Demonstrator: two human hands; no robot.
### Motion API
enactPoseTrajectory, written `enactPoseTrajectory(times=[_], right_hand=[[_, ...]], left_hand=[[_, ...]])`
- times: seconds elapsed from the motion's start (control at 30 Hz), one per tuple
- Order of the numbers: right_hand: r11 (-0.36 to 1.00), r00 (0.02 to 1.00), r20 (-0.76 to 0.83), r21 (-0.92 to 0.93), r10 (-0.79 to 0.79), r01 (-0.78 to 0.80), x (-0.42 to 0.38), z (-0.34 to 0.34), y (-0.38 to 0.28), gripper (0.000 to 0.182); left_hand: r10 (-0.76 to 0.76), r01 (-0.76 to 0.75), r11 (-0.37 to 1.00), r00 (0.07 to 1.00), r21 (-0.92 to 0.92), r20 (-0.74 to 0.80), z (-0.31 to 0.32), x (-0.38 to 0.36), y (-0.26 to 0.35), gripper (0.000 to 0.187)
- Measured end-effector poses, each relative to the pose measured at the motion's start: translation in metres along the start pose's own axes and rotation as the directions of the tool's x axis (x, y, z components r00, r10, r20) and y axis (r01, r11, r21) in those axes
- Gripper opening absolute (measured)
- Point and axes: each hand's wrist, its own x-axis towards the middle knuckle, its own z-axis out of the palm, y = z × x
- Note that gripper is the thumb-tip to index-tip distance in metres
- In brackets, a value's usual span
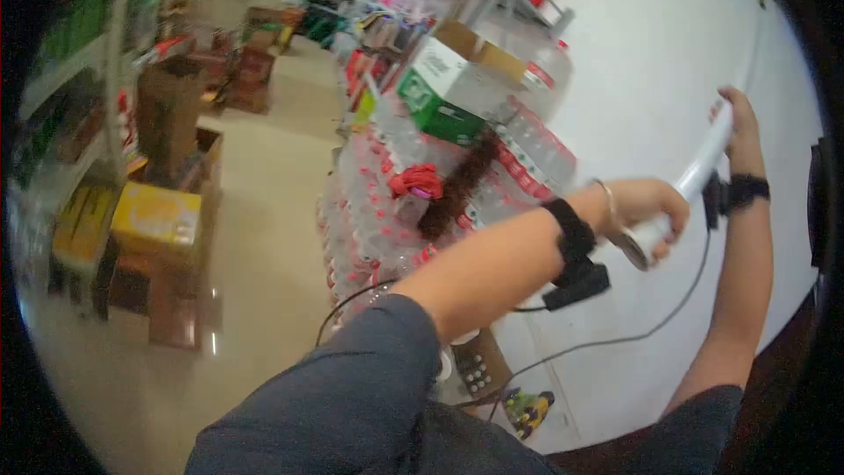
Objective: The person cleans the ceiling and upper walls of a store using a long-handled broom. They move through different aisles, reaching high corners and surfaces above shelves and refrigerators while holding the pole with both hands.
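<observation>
A person's two bare hands hold a long white tube [706,158] in front of a white wall [651,79], at the right of the view. The tube slants from its lower left end, which shows a round rim, up to the right, where it looks narrower and paler near the top.

The left hand [651,209] is closed around the tube near that lower end, fingers curled over it, with the rimmed end jutting out just past the grip. The right hand [743,127] is higher up, its fingers bent against the tube's upper part; how tightly they press is hard to tell. The middle stretch of the tube lies between the two hands.

Each wrist wears a black strap with a dark device, and the left also has a thin bangle [607,202]. A black cable [607,344] loops below the arms.

Beyond the left forearm stand stacked packs of clear bottles [356,211], with a red cloth [416,181] and a dark brown, bristly thing [457,189] on or against them. A green and white open carton [453,88] sits near the top of the stack. A yellow box [156,220] is across the shiny floor [264,237], at the left.
</observation>
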Motion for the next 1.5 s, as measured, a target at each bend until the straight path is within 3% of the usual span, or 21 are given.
enactPoseTrajectory(times=[0.03,0.07,0.1,0.13,0.17,0.2,0.23,0.3,0.37,0.4,0.43,0.53,0.63,0.67,0.83,1.03,1.13,1.23,1.27,1.37,1.5], right_hand=[[0.914,0.928,0.173,-0.187,-0.330,0.360,0.009,-0.005,0.018,0.026],[0.966,0.967,0.088,-0.074,-0.240,0.247,-0.005,0.010,0.012,0.021],[0.987,0.989,0.001,0.060,-0.146,0.146,-0.020,0.025,0.006,0.019],[0.990,0.991,0.005,0.046,-0.133,0.133,-0.017,0.027,0.003,0.018],[0.990,0.990,0.039,-0.016,-0.137,0.138,-0.019,0.029,0.008,0.018],[0.988,0.989,0.060,-0.070,-0.133,0.137,-0.018,0.033,0.010,0.018],[0.987,0.991,0.048,-0.099,-0.125,0.129,-0.015,0.040,0.013,0.018],[0.998,0.993,-0.098,-0.004,-0.068,0.068,-0.003,0.058,0.023,0.019],[0.994,0.976,-0.190,-0.068,-0.102,0.091,0.036,0.068,0.038,0.024],[0.998,0.961,-0.271,-0.018,-0.060,0.057,0.010,0.094,0.018,0.035],[0.998,0.970,-0.236,-0.007,-0.065,0.065,0.005,0.089,0.016,0.041],[0.999,0.973,-0.226,-0.023,-0.047,0.043,0.001,0.102,0.010,0.040],[0.997,0.977,-0.215,-0.074,-0.017,0.001,0.030,0.186,-0.010,0.046],[0.996,0.976,-0.217,-0.093,-0.005,-0.015,0.045,0.207,-0.011,0.048],[0.988,0.952,-0.306,-0.148,-0.002,-0.045,0.075,0.307,-0.012,0.042],[0.989,0.971,-0.235,-0.127,0.041,-0.073,0.094,0.358,0.000,0.047],[0.973,0.955,-0.295,-0.226,-0.019,-0.051,0.112,0.369,0.036,0.047],[0.969,0.973,-0.229,-0.246,-0.038,-0.021,0.131,0.377,0.064,0.049],[0.968,0.968,-0.234,-0.248,-0.094,0.034,0.136,0.381,0.069,0.046],[0.992,0.992,-0.129,-0.124,0.020,-0.036,0.151,0.396,0.069,0.047],[0.987,0.985,-0.158,-0.154,-0.074,0.050,0.192,0.419,0.094,0.042]], left_hand=[[0.051,-0.051,0.998,0.998,0.020,0.031,-0.008,0.000,0.003,0.008],[-0.099,0.097,0.991,0.995,-0.093,-0.015,-0.014,-0.002,0.008,0.009],[-0.063,0.064,0.997,0.997,0.037,-0.032,-0.022,0.000,0.010,0.018],[-0.085,0.088,0.994,0.995,0.062,-0.057,-0.021,-0.005,0.016,0.023],[-0.045,0.070,0.985,0.986,0.160,-0.159,-0.026,-0.010,0.020,0.015],[0.030,0.051,0.932,0.976,0.358,-0.216,-0.022,-0.018,0.032,0.028],[0.074,0.064,0.905,0.950,0.422,-0.303,-0.021,-0.022,0.038,0.033],[0.191,0.068,0.742,0.932,0.667,-0.307,-0.036,-0.027,0.037,0.047],[0.231,-0.029,0.702,0.954,0.712,-0.189,-0.047,-0.032,0.051,0.059],[0.251,-0.067,0.711,0.954,0.700,-0.164,-0.057,-0.037,0.052,0.062],[0.244,-0.070,0.702,0.958,0.709,-0.147,-0.058,-0.037,0.050,0.063],[0.212,-0.017,0.685,0.961,0.729,-0.176,-0.068,-0.049,0.057,0.067],[0.255,-0.093,0.736,0.956,0.671,-0.147,-0.119,-0.092,0.117,0.067],[0.251,-0.038,0.661,0.952,0.749,-0.173,-0.131,-0.106,0.139,0.063],[0.251,-0.111,0.790,0.956,0.604,-0.153,-0.189,-0.157,0.200,0.062],[0.210,-0.081,0.836,0.961,0.543,-0.180,-0.221,-0.194,0.228,0.058],[0.392,-0.170,0.683,0.906,0.711,-0.159,-0.244,-0.194,0.212,0.060],[0.298,-0.115,0.811,0.925,0.573,-0.235,-0.246,-0.198,0.209,0.062],[0.305,-0.100,0.785,0.921,0.612,-0.241,-0.253,-0.192,0.209,0.062],[0.312,-0.062,0.740,0.914,0.670,-0.261,-0.281,-0.178,0.221,0.063],[0.344,-0.061,0.693,0.903,0.718,-0.256,-0.312,-0.180,0.235,0.066]])
